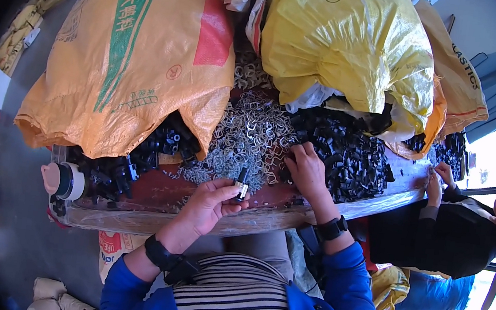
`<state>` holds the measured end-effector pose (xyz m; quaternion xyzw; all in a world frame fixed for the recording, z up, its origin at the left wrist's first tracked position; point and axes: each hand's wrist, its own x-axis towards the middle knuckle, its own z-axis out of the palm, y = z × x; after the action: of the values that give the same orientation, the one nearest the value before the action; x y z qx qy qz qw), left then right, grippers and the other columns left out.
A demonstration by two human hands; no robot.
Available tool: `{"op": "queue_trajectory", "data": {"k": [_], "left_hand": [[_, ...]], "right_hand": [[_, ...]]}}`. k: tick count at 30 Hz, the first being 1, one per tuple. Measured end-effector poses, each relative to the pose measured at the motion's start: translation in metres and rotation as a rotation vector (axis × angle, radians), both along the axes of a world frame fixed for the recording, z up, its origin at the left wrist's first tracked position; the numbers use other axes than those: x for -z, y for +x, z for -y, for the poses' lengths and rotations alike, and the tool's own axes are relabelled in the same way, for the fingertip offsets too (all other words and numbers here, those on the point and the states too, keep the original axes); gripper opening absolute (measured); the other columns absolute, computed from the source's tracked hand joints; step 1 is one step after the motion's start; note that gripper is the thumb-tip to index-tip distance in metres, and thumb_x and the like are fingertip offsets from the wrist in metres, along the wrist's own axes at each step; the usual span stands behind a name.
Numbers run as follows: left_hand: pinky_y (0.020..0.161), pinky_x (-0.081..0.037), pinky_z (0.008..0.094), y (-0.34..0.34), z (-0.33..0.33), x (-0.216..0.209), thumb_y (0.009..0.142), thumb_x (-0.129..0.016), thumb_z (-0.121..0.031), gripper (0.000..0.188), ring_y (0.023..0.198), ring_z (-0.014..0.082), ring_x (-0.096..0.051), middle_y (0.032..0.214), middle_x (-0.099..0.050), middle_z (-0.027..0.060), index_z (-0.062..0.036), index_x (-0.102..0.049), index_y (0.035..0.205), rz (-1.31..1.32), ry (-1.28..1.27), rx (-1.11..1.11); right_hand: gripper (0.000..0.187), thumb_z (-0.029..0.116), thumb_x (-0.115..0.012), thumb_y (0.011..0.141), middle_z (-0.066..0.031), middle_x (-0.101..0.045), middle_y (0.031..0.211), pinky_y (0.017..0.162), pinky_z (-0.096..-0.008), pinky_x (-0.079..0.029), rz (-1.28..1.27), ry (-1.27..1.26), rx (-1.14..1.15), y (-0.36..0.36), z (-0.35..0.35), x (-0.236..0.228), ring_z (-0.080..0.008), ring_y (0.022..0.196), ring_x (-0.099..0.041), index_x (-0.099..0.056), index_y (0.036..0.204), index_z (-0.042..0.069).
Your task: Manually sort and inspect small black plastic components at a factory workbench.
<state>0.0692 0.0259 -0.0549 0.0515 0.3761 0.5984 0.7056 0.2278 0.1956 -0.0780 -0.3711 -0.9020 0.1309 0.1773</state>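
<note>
Firstly, one small black fitting (243, 186) with a pale metal band, located within the grip of the left hand (209, 205), nearly upright, stem pointing toward the far side of the worktop (157, 192). Left forearm: enters from lower left, dark wristband (162, 255) at the wrist, hand raised over the near edge, thumb uppermost, fingers curled beneath. Left grip: thumb and fingers together, clamped on the fitting. Right forearm: extends from lower right in a blue sleeve (347, 279), second dark wristband (332, 228), back of hand upward. Right hand (309, 172): fingers bent downward where the pale metal clips (252, 121) meet the heap of black parts (346, 158); fingertips partly hidden, so whether they are closed on anything cannot be told. Also listed: small grey pieces (226, 160), loose, beyond the left hand; orange sack (141, 67), far left, dark pieces at its mouth; yellow sack (348, 43), behind the black heap; white cup with pink lid (65, 181), left end; one co-worker (456, 227), right, hands at the worktop's far right end.
</note>
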Motion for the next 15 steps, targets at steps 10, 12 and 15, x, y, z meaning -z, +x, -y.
{"op": "queue_trajectory", "data": {"k": [10, 12, 15], "left_hand": [[0.06, -0.05, 0.0222, 0.01, 0.012, -0.008, 0.078, -0.052, -0.012, 0.017, 0.071, 0.0175, -0.059, 0.083, -0.058, 0.0129, 0.0001, -0.053, 0.09, -0.021, 0.052, -0.002], [0.06, -0.05, 0.0221, 0.01, 0.012, -0.008, 0.078, -0.052, -0.012, 0.017, 0.071, 0.0173, -0.059, 0.083, -0.058, 0.0129, 0.0001, -0.053, 0.091, -0.02, 0.054, -0.006], [0.059, -0.05, 0.0218, 0.007, 0.013, -0.004, 0.078, -0.052, -0.011, 0.017, 0.071, 0.017, -0.059, 0.083, -0.058, 0.0129, 0.0001, -0.053, 0.091, -0.011, 0.038, -0.025]], "right_hand": [[0.017, 0.015, -0.056, 0.07, -0.0101, -0.048, 0.076, 0.057, -0.0354, -0.044, 0.1, 0.105, -0.034, 0.012, -0.001, 0.01, -0.0279, 0.069, -0.053, -0.046, 0.076, 0.004], [0.014, 0.012, -0.056, 0.071, -0.0103, -0.05, 0.073, 0.056, -0.0315, -0.044, 0.115, 0.26, -0.085, 0.014, 0.002, 0.013, -0.0246, 0.066, -0.054, -0.047, 0.077, 0.003], [0.009, 0.009, -0.054, 0.075, -0.0064, -0.052, 0.073, 0.054, -0.0252, -0.041, -0.158, -0.291, -0.077, 0.012, 0.016, -0.008, -0.0147, 0.064, -0.052, -0.05, 0.08, 0.003]]}}
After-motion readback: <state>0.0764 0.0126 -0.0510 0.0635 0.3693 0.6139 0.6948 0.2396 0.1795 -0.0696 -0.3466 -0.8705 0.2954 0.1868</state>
